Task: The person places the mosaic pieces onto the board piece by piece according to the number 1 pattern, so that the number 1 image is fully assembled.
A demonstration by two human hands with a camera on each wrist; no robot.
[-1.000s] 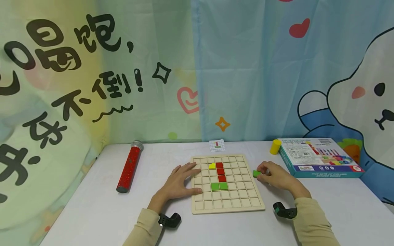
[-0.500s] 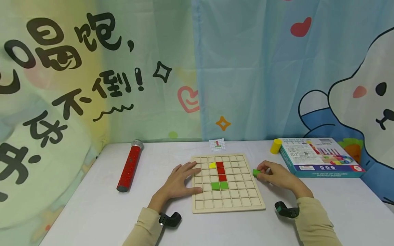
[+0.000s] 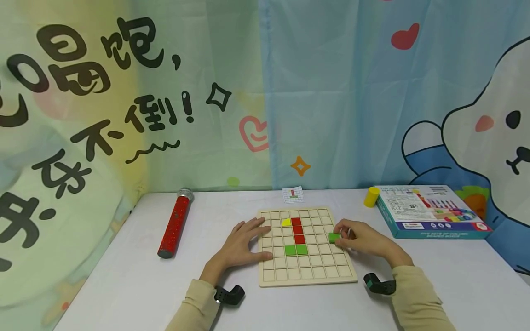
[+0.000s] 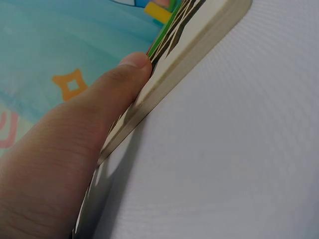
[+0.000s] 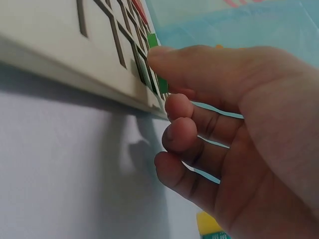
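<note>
Right hand (image 3: 364,240): has carried the green block (image 3: 334,237) in over the board's (image 3: 306,276) right edge, grip pinching it.
Left hand (image 3: 240,243): flat, steadying the board's left edge.
Meaning: placement looks close.

You're sitting at what looks like a home play corner or a staged recording booth; the view can't settle which. Cartoon curtains (image 3: 198,92) with hearts, a bear and painted Chinese characters close off the back. Your white table (image 3: 124,285) carries toys: a wooden grid board (image 3: 306,271), a colourful puzzle box (image 3: 430,211) and a red glitter tube (image 3: 174,224).
</note>
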